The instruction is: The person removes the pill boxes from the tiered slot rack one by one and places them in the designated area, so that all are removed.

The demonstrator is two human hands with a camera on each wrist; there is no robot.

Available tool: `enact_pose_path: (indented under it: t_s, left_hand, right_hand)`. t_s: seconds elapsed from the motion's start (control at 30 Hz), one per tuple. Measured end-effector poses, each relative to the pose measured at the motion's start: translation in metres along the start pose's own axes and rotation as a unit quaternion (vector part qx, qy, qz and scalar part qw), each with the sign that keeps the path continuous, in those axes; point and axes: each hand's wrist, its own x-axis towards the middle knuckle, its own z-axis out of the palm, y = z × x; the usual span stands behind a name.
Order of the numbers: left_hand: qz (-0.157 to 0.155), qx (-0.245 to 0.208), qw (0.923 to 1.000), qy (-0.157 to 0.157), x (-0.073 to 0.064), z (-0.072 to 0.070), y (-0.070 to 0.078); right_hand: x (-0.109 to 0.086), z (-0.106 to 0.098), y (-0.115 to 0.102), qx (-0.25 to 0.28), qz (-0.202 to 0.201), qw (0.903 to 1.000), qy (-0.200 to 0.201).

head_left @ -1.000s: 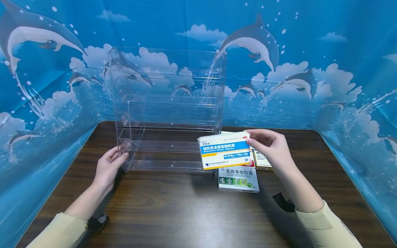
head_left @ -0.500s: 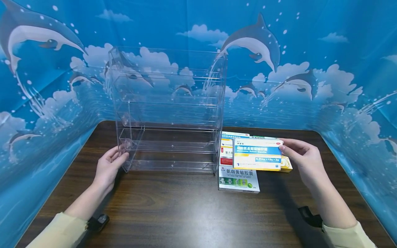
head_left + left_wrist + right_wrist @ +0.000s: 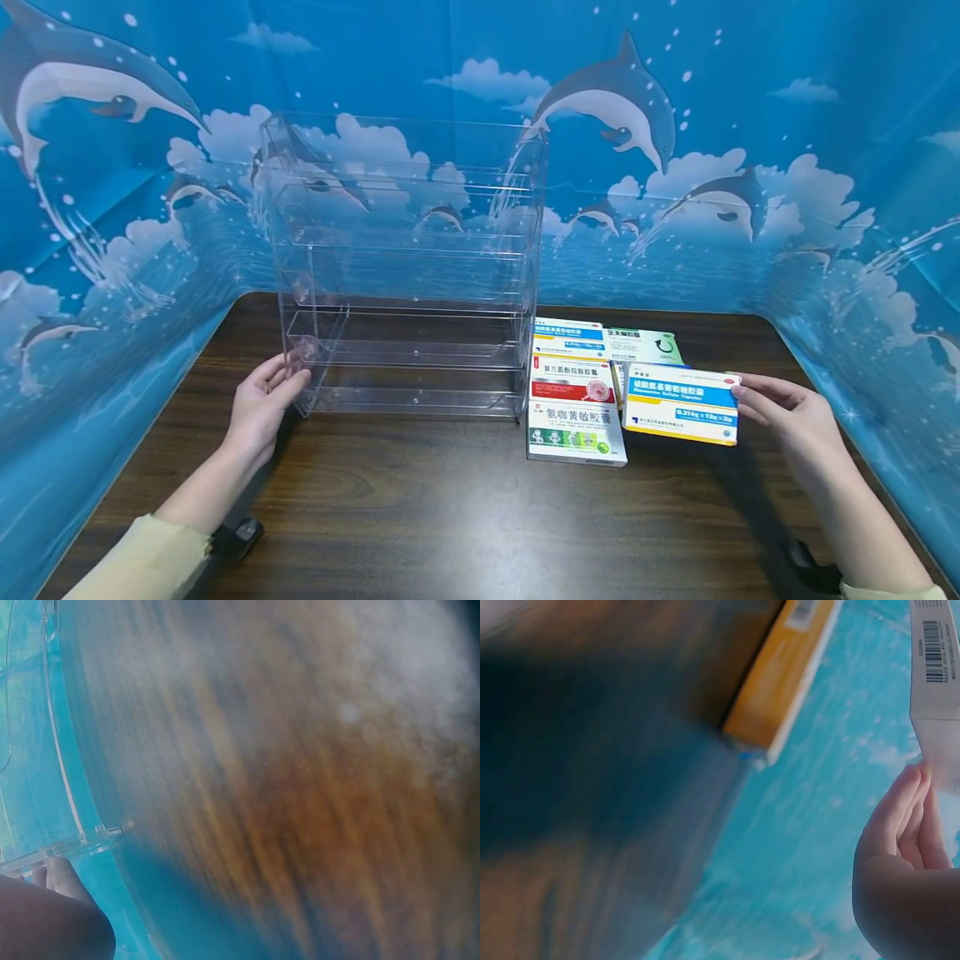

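My right hand (image 3: 795,421) pinches a white, blue and yellow medicine box (image 3: 681,406) by its right end, with the printed front toward me. In the right wrist view that medicine box (image 3: 935,675) shows a barcode on its side above the fingertips. At the left, my left hand (image 3: 262,404) grips the lower left edge of a clear acrylic display rack (image 3: 416,354) with several tiers. The left wrist view catches the left hand's fingers (image 3: 64,877) at the clear rack edge (image 3: 75,844).
Right of the rack lie a grey-green box (image 3: 576,433), a red and white box (image 3: 572,382), a blue and white box (image 3: 567,337) and a green box (image 3: 645,343). The held box partly hides another behind it. A dolphin-print backdrop (image 3: 465,50) encloses the wooden table (image 3: 420,508).
My right hand has carried the medicine box from in front of the rack's right side to the right and lower, uncovering the boxes on the table. The left hand stays at the rack.
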Motion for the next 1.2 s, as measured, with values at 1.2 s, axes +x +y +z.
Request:
enact_pose_path:
  t_s: [1.2]
  left_hand:
    - [0.011, 0.002, 0.9999, 0.002, -0.003, 0.002, 0.003]
  right_hand:
    - [0.026, -0.011, 0.052, -0.191, 0.108, 0.9671, -0.129]
